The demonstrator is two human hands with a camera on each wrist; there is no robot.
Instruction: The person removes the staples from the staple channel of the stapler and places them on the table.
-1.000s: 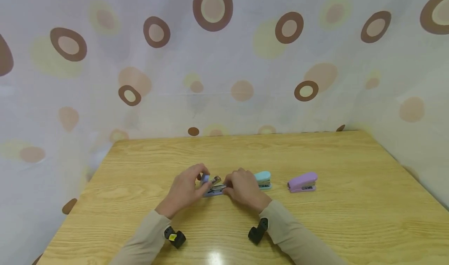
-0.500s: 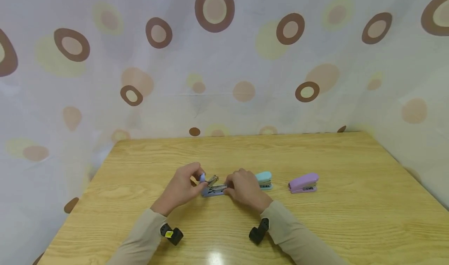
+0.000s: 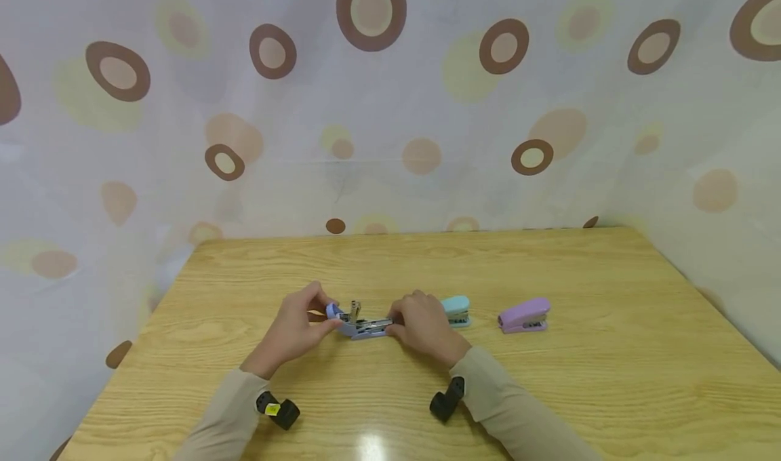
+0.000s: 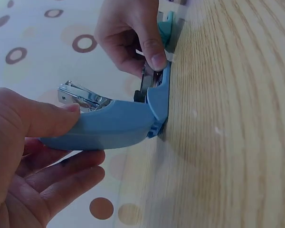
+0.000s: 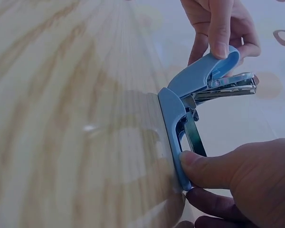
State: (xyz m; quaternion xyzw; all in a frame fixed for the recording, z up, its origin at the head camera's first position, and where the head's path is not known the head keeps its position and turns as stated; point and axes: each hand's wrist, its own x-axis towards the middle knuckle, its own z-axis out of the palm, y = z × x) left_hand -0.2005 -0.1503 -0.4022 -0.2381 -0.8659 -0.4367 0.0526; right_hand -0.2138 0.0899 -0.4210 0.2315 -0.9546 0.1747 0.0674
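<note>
A light blue stapler (image 3: 370,333) lies on the table, its top swung far back to the left and its metal magazine exposed. My left hand (image 3: 291,325) pinches the raised top (image 4: 109,124) between thumb and fingers. With thumb and fingers, my right hand (image 3: 424,325) grips the front end of the stapler's base (image 5: 173,118), which is down on the wood. Inside the top, a metal part (image 5: 232,86) stands out at an angle. The front tip of the base is hidden by my right fingers in the head view.
A mint green stapler (image 3: 457,310) stands just beyond my right hand, partly covered by it. Farther right is a purple stapler (image 3: 525,315). The wooden table (image 3: 610,379) ends at a wall covering with round patterns (image 3: 421,156).
My left hand has moved left and swung the stapler's top farther back, almost flat. My right hand has stayed at the base's front end.
</note>
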